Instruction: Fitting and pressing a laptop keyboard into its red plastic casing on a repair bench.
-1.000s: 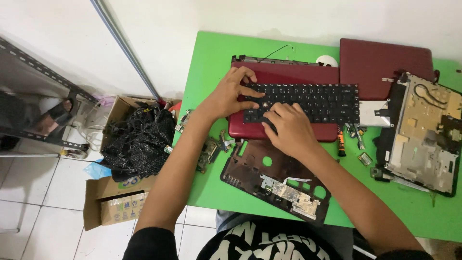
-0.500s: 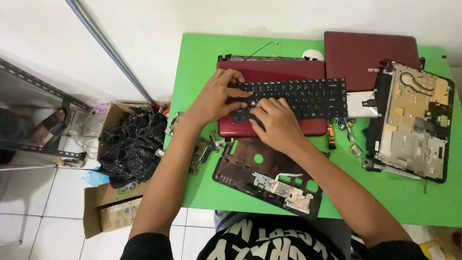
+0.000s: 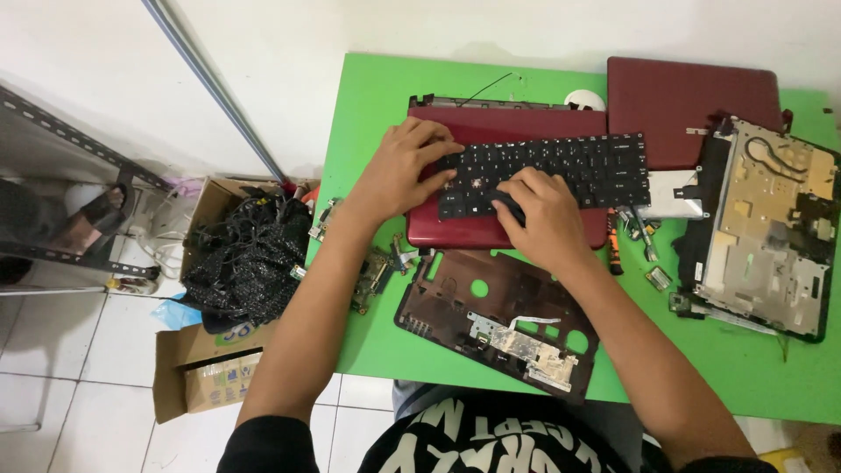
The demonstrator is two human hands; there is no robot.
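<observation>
Both hands [image 3: 407,171] further left now, black keyboard [image 3: 569,171] underneath.

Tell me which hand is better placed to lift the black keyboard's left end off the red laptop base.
Left. The left hand already rests on the black keyboard at its left end, its fingers over that edge. The right hand sits at the front edge near the middle, above the red laptop base.

Black keyboard [image 3: 561,171] flat atop red laptop base [image 3: 464,229].
</observation>
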